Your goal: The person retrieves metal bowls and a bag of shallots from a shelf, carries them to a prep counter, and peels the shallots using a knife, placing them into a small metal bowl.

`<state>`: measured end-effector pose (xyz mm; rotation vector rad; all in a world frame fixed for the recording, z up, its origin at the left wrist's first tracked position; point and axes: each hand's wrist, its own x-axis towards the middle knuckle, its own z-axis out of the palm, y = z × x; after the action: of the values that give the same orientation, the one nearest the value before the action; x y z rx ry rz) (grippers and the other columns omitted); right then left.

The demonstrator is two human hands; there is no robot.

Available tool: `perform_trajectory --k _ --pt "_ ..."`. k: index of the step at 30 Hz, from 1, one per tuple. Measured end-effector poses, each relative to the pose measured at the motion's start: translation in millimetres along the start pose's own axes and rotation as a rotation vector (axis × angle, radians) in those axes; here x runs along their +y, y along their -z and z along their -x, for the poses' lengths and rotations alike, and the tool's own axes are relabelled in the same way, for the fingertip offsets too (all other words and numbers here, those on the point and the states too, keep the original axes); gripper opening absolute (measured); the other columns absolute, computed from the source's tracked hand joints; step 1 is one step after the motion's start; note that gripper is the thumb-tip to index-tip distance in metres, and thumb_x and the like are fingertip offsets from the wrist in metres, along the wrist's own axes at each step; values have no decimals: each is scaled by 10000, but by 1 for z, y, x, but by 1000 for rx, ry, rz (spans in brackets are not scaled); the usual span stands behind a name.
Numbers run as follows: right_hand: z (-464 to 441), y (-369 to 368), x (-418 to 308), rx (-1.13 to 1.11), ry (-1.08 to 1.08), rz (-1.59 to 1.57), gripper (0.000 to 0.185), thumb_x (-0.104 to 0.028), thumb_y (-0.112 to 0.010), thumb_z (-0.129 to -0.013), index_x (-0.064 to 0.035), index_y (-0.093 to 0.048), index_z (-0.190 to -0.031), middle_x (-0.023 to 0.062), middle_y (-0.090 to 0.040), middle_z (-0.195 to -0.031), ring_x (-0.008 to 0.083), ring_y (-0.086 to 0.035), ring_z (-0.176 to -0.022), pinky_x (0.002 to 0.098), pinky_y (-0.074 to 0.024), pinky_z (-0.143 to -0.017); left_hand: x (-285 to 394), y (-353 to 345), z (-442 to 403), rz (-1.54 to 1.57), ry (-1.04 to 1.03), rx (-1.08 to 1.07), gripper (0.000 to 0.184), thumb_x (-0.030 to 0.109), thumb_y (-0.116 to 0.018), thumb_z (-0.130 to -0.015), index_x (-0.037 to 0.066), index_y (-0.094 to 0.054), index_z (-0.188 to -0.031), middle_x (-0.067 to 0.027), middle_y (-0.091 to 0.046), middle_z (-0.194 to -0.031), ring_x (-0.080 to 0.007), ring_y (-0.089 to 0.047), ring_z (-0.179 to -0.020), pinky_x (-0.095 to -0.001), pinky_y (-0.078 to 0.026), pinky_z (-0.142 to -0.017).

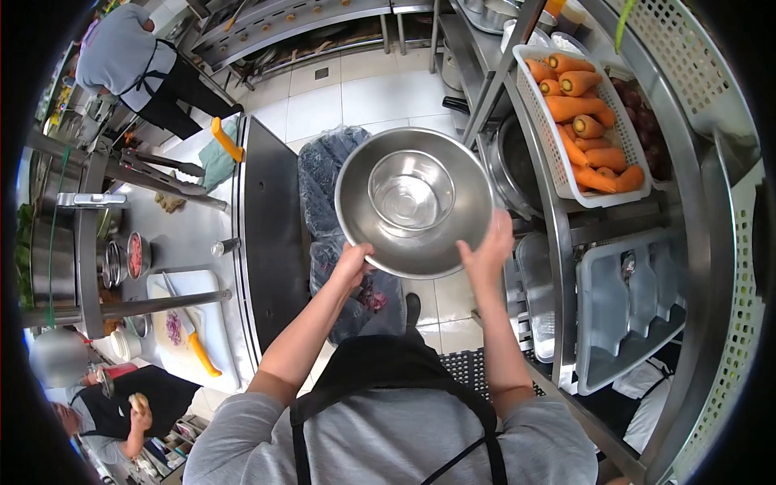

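I hold a large steel mixing bowl [356,218] in front of me, with a smaller shiny steel bowl [412,190] lying inside it. My left hand [353,263] is closed on the near left rim, fingers mostly under it. On the right side, my right hand [487,255] has its thumb inside the rim and its fingers along the outside, slightly blurred. Below the bowls, a bin lined with a dark plastic bag [323,174] stands on the floor, with purple scraps [373,297] in its near part.
At left, a steel counter holds a white cutting board [218,283], a yellow-handled knife [200,352] and chopped purple onion [173,327]. A right-hand rack carries a carrot basket [537,97] and a grey cutlery tray [598,283]. Two people, one far left [129,56], one near left [137,396].
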<state>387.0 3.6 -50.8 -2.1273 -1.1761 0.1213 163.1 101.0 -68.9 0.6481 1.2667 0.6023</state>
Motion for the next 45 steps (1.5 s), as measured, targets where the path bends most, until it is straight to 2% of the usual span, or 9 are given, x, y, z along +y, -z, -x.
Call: perform_trajectory --k 2,7,13,19,24,30,36,41,45 --pt "-1 -16 -17 -290 369 258 854 -265 -751 -577 -149 -326 -1308 174 -116 -1417 335 -72 -1316 684 -77 -927 4 4 9 22 -13 41 327 -22 -470 -656 -30 -445 -982 -89 -521 -713 -164 -523 -510 -253 -392 -377" --pt "-6 -91 1 -567 596 31 225 -78 -629 -641 -112 -579 -857 88 -608 -916 230 -576 -913 397 -401 -799 -1 24 13 -115 -25 45 460 -18 -455 -640 1 -405 -1097 -108 -525 -776 -173 -534 -559 -272 -463 -426" --pt "-61 -47 15 -59 650 -92 84 5 -512 -642 -76 -487 -644 65 -508 -608 241 -538 -646 379 -385 -597 -2 34 25 -116 71 156 525 -30 -444 -628 -31 -342 -1143 -144 -524 -830 -228 -585 -640 -355 -548 -469" --pt "-136 -48 118 111 296 384 94 -32 -564 -705 -70 -550 -790 94 -573 -758 296 -524 -739 409 -388 -664 -14 62 40 -58 101 238 496 -24 -451 -634 -78 -361 -1119 -152 -515 -853 -220 -573 -637 -347 -555 -500" --pt "-187 -92 242 31 -275 -69 414 27 -420 -772 -1 -450 -1184 165 -498 -1169 232 -551 -1009 315 -399 -860 -1 79 68 -176 86 313 490 -28 -448 -638 -60 -388 -1123 -131 -518 -852 -194 -571 -654 -278 -466 -429" --pt "-211 -116 321 -12 -406 313 419 -123 -504 -824 -29 -435 -1226 170 -427 -1263 294 -405 -1166 344 -313 -970 -1 117 81 -382 -171 404 666 -8 -411 -680 72 -274 -1327 -186 -526 -1116 -259 -551 -972 -301 -404 -866" --pt "-147 -88 149 244 191 69 245 -67 -534 -759 -29 -581 -996 160 -571 -959 299 -536 -936 367 -409 -825 40 111 101 -880 -461 484 694 -62 -393 -695 122 -243 -1348 -220 -410 -1252 -311 -428 -1154 -361 -357 -946" --pt "6 -192 75 -758 -202 -480 328 -160 -528 -840 -12 -511 -1132 77 -587 -989 170 -551 -888 304 -421 -820 68 82 132 -999 -680 437 732 -104 -422 -659 176 -301 -1325 -233 -382 -1263 -362 -436 -1119 -381 -411 -895" --pt "76 -203 8 -799 -434 -825 411 -115 -535 -813 -18 -390 -1185 85 -548 -1010 157 -494 -958 306 -420 -793 77 65 169 -1401 -951 360 712 -63 -493 -604 193 -414 -1264 -192 -415 -1255 -404 -502 -1022 -392 -485 -758"
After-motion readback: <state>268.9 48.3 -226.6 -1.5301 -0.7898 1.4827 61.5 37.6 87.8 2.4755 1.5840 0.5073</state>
